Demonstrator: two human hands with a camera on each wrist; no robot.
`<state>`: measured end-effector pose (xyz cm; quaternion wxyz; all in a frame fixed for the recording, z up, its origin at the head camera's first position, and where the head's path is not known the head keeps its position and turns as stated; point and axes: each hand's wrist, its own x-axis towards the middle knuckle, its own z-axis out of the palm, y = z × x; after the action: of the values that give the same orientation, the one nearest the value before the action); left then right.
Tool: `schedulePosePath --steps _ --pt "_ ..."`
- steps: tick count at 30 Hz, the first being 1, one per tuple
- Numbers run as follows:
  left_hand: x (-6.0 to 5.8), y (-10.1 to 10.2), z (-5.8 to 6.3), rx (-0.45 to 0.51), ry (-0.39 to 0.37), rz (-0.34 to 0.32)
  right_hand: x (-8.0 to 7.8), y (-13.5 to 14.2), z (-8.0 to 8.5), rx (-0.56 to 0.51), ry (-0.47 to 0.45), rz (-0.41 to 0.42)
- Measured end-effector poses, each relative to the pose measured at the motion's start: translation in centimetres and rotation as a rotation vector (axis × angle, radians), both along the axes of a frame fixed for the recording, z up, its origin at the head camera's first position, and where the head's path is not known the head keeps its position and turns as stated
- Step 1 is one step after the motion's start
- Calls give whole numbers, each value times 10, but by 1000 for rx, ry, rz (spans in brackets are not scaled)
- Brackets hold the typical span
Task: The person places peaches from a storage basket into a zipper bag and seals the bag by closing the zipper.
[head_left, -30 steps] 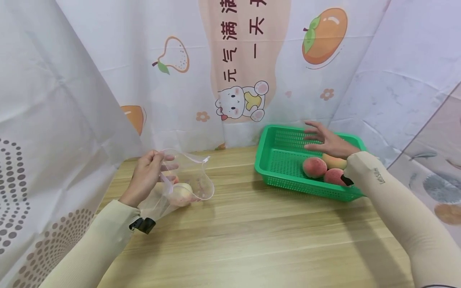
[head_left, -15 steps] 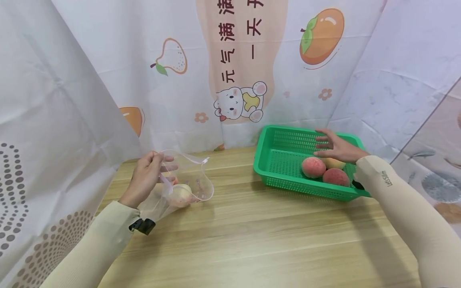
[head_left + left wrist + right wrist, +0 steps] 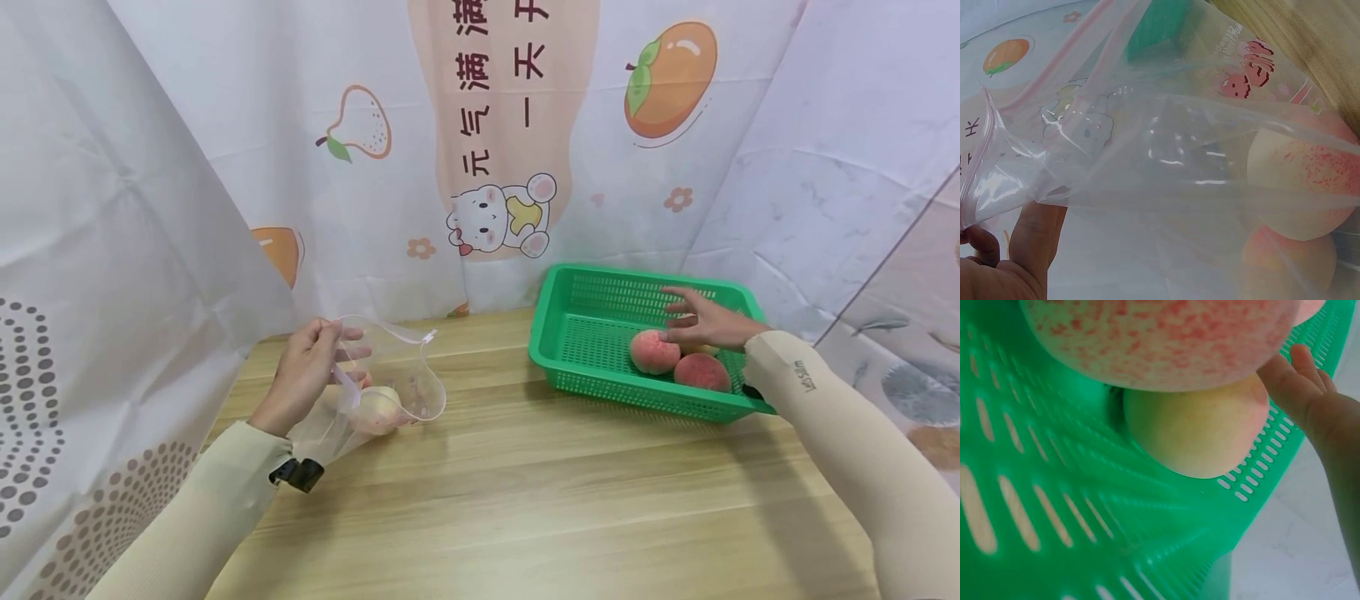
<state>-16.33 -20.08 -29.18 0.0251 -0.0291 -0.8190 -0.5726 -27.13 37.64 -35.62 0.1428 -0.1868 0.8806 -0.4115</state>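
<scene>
On the left, my left hand [image 3: 300, 375] pinches the rim of a clear zip bag [image 3: 1179, 150], whose mouth gapes toward the right. Inside the bag lie pale peaches with a red blush; one peach [image 3: 1304, 175] shows in front of another peach [image 3: 1288, 262] in the left wrist view. My right hand [image 3: 708, 323] is over the green basket [image 3: 542, 354], fingers spread and slightly bent around the far side of the peaches. Below it are a pink peach [image 3: 654, 352], a darker red peach [image 3: 702, 372] and a yellowish peach [image 3: 1197, 431] partly hidden by the hand. Fingertip contact is unclear.
A wooden table [image 3: 510, 492] lies under the bag and basket. A printed curtain [image 3: 315, 183] hangs directly behind, with more sheeting at both sides. The basket's raised, slotted walls surround the peaches.
My right hand first drew back to the right over the basket, then lowered toward the peaches. My left hand keeps its pinch on the bag in nearly the same place.
</scene>
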Motion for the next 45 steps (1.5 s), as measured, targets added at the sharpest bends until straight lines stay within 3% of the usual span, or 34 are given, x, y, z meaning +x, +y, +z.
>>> schedulePosePath --steps 6,26,32,45 --pt "0 1 0 -22 2 6 -4 3 -10 -8 -53 5" --pt "0 3 0 -33 5 10 -10 1 -19 56 -62 22" --pt "-1 4 0 1 -4 14 -10 -2 -22 68 -61 40" --pt "0 4 1 5 -17 15 -12 -8 -24 205 -13 85"
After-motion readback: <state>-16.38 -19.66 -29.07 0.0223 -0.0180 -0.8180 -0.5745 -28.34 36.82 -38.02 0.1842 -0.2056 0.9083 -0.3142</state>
